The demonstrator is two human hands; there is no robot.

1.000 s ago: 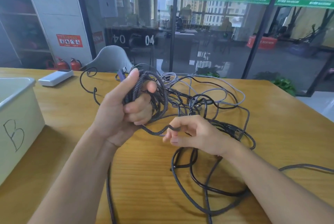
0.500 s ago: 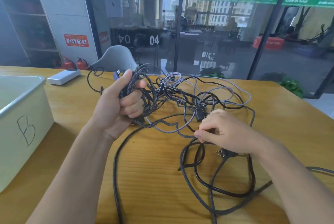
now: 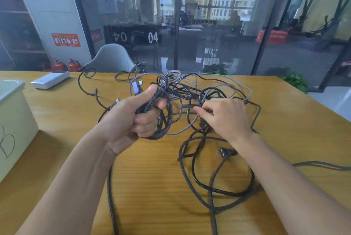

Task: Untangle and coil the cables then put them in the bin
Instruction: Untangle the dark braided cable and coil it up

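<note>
Here, the left hand [image 3: 131, 120] is clenched around a partly wound coil of dark braided cable [image 3: 161, 115], thumb pressed along the top of the loops, raised just above the yellow wooden table [image 3: 284, 120]. The right hand [image 3: 226, 119] lies palm down on the tangled heap of black and grey cables [image 3: 201, 90] in the middle of the table, its fingertips pinching a strand. A black two-pin plug [image 3: 224, 152] lies just beside the right wrist. The pale plastic bin marked "B" [image 3: 15, 120] stands at the left edge, well apart from the tangle.
</note>
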